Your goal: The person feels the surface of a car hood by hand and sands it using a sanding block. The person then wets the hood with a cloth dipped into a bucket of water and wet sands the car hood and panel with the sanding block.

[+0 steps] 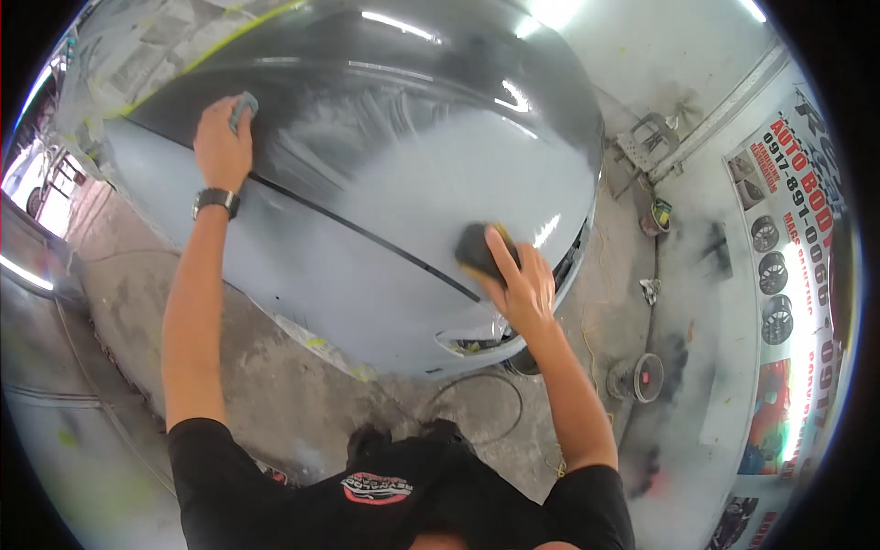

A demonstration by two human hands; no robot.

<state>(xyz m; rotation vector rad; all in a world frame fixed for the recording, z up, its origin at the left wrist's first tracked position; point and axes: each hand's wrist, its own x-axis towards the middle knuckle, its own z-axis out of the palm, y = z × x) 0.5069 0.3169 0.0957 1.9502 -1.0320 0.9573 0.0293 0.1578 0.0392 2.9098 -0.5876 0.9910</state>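
A car hood [440, 174] spreads out in front of me, glossy dark at the far side and covered with a pale, hazy film nearer. My right hand [524, 289] grips a dark block with a yellowish edge [477, 249], resting on the pale part of the hood near the front. Between the fingers of my left hand [223, 145] is a small grey pad [244, 110], over the dark hood close to the seam. Below that seam lies the light grey fender [293, 247]. The headlight [472, 345] is at the front corner.
Masking paper [151, 50] with a yellow-green edge covers the windshield side. A bucket [634, 378] and a chair [646, 142] stand on the right near a wall with a printed banner [793, 229]. A hose [477, 378] curls on the floor; another vehicle's panel [73, 385] is at left.
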